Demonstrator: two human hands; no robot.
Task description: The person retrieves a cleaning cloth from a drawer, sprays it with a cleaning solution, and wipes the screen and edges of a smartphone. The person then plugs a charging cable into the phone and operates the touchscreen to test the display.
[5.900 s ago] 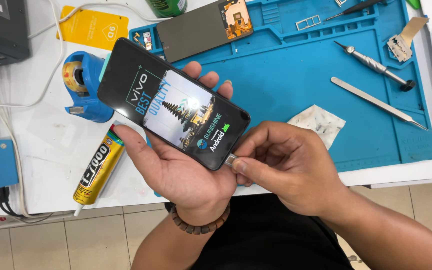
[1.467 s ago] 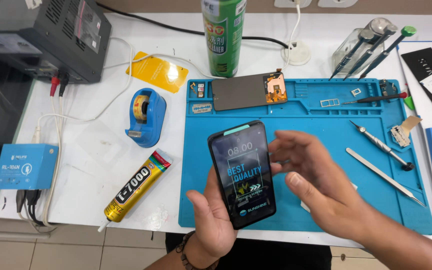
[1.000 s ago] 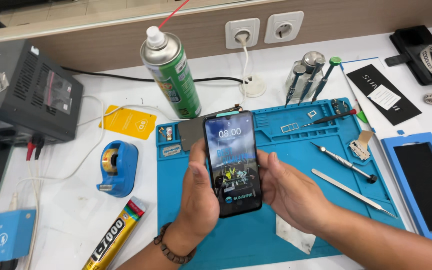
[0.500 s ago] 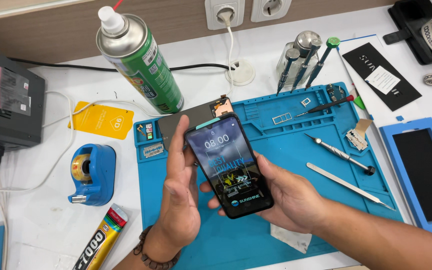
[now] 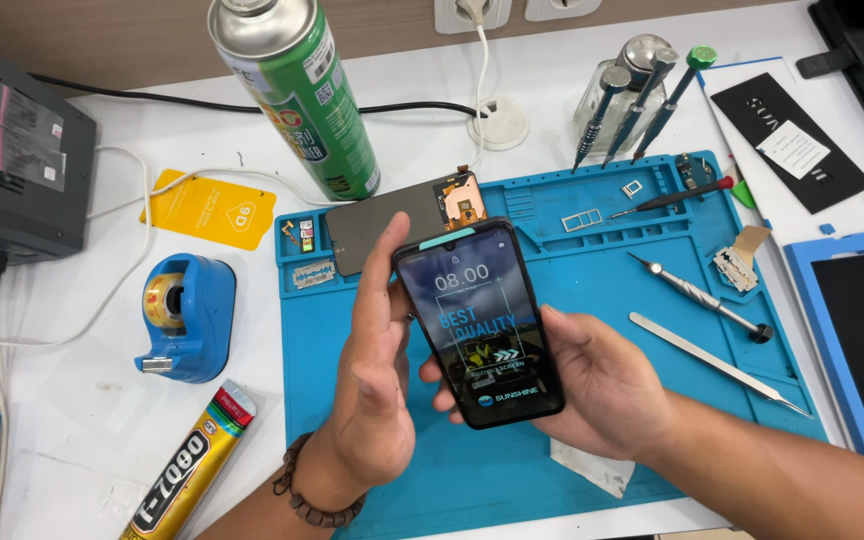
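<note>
A black smartphone with a printed protective film on its screen is held above the blue work mat. My left hand grips its left edge, thumb up along the side near the top corner. My right hand cradles the phone from below and from the right, fingers under its back. The phone is tilted slightly, top end away from me.
A detached dark screen panel lies on the mat's far left. Tweezers and a screwdriver lie on the right. A green spray can, a blue tape dispenser, a glue tube, a tool jar and a grey power unit surround the mat.
The phone went from lying flat across my left palm to being held by both hands. My left hand shifted to its left edge, and the camera view moved closer and lower.
</note>
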